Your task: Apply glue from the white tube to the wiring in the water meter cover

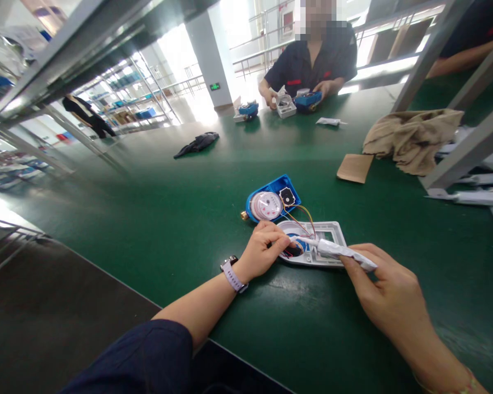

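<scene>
My right hand [388,284] is closed around a crumpled white squeeze tube [337,250] with a long thin nozzle pointing left. Thumb and fingers of my left hand [265,249] pinch together at the tip of that nozzle, over the round end of a grey-white meter cover [337,232]. Inside the cover sit a blue round part and a dark piece, partly hidden by the tube and fingers. Just beyond lies an open blue water meter [252,202] with a round white dial and a brass fitting. Thin coloured wires [308,210] run between meter and cover.
Across the green table [127,202] a co-worker [312,60] handles another meter [308,101] and cover. A dark cloth [197,145], cardboard piece [354,168], beige cloth [414,139] and several white tubes [482,197] lie about. A metal post [468,148] stands right; a shelf [86,60] hangs upper left.
</scene>
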Motion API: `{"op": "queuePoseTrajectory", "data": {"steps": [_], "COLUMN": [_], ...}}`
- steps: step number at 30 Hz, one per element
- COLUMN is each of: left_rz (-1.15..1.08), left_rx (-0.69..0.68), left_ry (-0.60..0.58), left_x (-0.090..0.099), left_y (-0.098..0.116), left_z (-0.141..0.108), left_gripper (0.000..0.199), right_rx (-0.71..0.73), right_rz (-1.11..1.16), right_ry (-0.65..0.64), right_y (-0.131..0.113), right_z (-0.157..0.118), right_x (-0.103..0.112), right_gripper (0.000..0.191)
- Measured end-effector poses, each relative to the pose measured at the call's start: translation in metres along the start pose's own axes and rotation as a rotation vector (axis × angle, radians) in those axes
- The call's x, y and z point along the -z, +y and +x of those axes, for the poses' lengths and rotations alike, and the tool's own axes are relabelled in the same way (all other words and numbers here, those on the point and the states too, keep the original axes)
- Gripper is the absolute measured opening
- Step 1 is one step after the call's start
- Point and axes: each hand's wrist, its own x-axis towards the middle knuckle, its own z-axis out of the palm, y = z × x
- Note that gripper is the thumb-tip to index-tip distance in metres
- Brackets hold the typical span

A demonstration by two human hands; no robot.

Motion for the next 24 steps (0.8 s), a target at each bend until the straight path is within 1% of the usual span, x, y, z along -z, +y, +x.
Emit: {"op": "queuePoseTrajectory", "data": {"steps": [4,9,19,24], "left_rz": [0.003,0.001,0.025,0.019], "left_rx": [0.009,-0.004,-0.023,-0.033], "left_ry": [0.007,-0.001,0.033,0.058], "left_x": [0.0002,0.0005,-0.0012,-0.0029], "left_y": [-0.0004,-0.0012,-0.0030,-0.0038], "left_z": [0.0000,-0.0001,-0.0008,-0.0004], "left_gripper": [0.027,0.027,0.016,0.009], "right_rx": [0.020,-0.005,-0.072,-0.037], "right_rz": [0.004,-0.003,0.073,0.022], "right_ry": [-0.004,0.001,-0.027,-0.020], "right_y": [0.0025,0.0017,0.0009,0.0035], "right_z": [-0.0024,-0.0010,0.0016,0.0001], "right_x": [-0.0004,0.0015,0.0053,0.0070], "right_gripper": [0.012,0.013,0.015,0.015]}}
